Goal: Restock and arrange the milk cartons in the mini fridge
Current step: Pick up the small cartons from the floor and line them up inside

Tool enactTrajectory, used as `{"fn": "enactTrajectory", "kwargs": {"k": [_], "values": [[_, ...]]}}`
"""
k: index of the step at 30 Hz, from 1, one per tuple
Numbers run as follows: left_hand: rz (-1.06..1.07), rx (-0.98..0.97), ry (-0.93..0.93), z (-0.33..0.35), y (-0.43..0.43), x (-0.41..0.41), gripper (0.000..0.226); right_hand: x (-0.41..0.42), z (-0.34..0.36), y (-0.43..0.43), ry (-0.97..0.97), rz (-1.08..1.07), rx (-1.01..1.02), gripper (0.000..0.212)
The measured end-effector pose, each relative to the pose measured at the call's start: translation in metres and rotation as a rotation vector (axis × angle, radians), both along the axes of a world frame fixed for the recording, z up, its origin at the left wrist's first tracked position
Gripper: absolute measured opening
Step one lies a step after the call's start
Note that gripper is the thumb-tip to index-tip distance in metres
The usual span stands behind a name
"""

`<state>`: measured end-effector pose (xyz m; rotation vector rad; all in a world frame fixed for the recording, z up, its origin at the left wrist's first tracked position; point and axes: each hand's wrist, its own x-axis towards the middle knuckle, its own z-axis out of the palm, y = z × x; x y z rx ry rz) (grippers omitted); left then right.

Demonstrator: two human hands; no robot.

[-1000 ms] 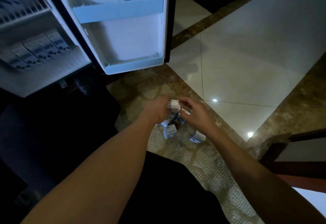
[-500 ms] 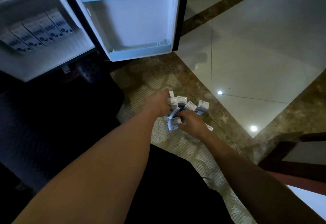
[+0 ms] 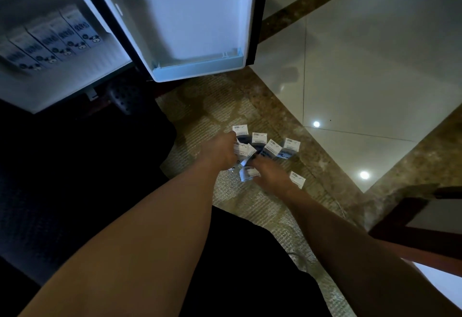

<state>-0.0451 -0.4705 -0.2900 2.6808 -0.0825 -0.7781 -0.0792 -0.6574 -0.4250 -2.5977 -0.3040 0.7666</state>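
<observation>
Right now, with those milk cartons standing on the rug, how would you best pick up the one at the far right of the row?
Probably take the far-right carton by its upper body, just under the white top, coming from above and from its right. It stands upright and its right side is free, while the neighbouring carton crowds its left.
</observation>
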Motion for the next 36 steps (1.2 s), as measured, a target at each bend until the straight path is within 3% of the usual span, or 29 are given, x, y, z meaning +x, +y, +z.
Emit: {"fn": "enactTrajectory", "kwargs": {"k": [5, 9, 18, 25, 30, 36], "values": [[-0.066, -0.007, 0.044, 0.015, -0.004, 0.004, 0.054, -0.015, 0.041, -0.012, -0.036, -0.081, 0.131, 0.037], [-0.164, 0.031, 0.002, 0.038, -0.009, 0.006, 0.045, -0.02, 0.082, -0.02, -0.079, -0.11, 0.198, 0.021], [-0.151, -0.011, -0.139, 0.112, 0.018, 0.02, 0.021, 0.015, 0.185, -0.02, -0.331, -0.137, 0.235, 0.032], [-0.087, -0.017, -0.263, 0.169, 0.077, 0.03, 0.022, 0.058, 0.266, 0.026, -0.456, -0.086, 0.33, 0.034], [-0.05, 0.045, -0.338, 0.213, 0.124, 0.046, 0.024, 0.087, 0.305, 0.068, -0.524, 0.023, 0.395, 0.03], [0.069, -0.043, -0.457, 0.236, 0.184, 0.056, 0.019, 0.126, 0.334, 0.125, -0.559, 0.198, 0.323, 0.031]]}}
